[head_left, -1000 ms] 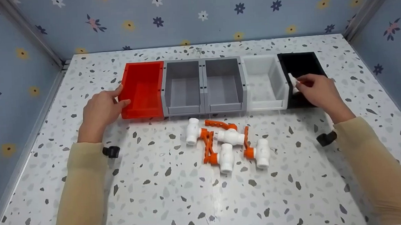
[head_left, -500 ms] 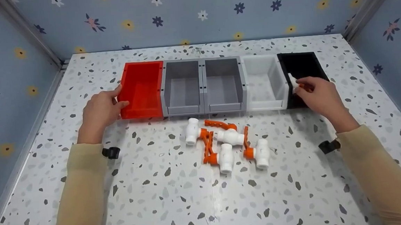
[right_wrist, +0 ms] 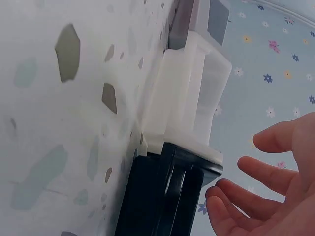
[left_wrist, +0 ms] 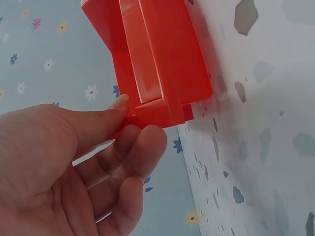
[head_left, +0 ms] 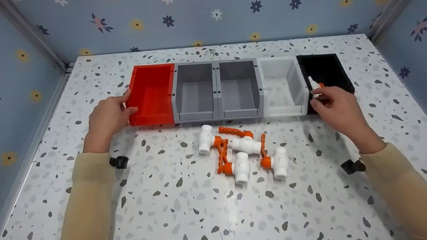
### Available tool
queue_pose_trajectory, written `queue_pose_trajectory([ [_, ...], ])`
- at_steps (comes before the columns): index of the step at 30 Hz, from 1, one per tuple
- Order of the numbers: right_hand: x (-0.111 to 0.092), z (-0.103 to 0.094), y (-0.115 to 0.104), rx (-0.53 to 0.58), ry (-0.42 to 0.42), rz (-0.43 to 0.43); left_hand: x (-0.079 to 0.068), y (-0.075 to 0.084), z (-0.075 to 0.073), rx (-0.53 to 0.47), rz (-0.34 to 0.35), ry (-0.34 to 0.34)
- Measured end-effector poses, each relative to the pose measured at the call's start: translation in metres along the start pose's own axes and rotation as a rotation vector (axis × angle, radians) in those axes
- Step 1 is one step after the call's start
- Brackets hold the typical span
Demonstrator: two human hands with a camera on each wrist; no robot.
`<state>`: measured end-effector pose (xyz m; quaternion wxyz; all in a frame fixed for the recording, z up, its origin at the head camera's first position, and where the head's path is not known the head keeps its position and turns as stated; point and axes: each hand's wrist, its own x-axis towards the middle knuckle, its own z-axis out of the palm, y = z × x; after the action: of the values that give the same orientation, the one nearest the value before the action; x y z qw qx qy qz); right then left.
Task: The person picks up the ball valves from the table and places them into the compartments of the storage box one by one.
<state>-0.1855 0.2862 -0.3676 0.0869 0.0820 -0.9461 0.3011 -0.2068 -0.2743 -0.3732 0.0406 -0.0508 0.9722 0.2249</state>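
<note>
My left hand (head_left: 106,117) pinches the side wall of the red bin (head_left: 151,92) between thumb and fingers. In the left wrist view the thumb lies inside the bin's edge, the fingers outside. At the other end of the row, my right hand (head_left: 340,106) hovers over the front of the black bin (head_left: 323,63). Inside that bin leans a white ball valve (head_left: 313,82) with an orange handle, partly hidden by the hand. The right wrist view has the thumb and fingers spread with nothing between them.
Two grey bins (head_left: 197,116) and a white bin (head_left: 283,111) stand between the red and black ones, side by side. Several white ball valves (head_left: 246,145) with orange handles lie on the speckled table (head_left: 182,211) before the row. A flowered wall (head_left: 230,26) rises behind.
My right hand has let go of the ball valve, which now leans in the black bin; the hand has drawn back slightly towards me. The left hand stays at the red bin.
</note>
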Motion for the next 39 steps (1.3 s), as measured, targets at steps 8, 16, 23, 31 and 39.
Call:
queue_pose_trajectory([
  [8,-0.012,0.005,-0.007,0.012,-0.05,-0.024,-0.001,0.0,0.0,-0.025,-0.025,-0.024],
  [16,-0.024,0.016,-0.017,0.037,-0.098,-0.154,-0.002,0.0,-0.001,-0.036,-0.039,-0.032],
  [23,-0.037,0.025,-0.027,0.019,-0.16,-0.224,-0.002,0.0,0.0,-0.038,-0.011,-0.013],
  [31,-0.051,0.031,-0.043,0.014,-0.267,-0.297,-0.003,-0.002,0.0,-0.038,-0.008,-0.015],
  [39,-0.067,0.037,-0.056,-0.018,-0.364,-0.358,-0.003,-0.001,0.001,-0.046,-0.004,-0.022],
])
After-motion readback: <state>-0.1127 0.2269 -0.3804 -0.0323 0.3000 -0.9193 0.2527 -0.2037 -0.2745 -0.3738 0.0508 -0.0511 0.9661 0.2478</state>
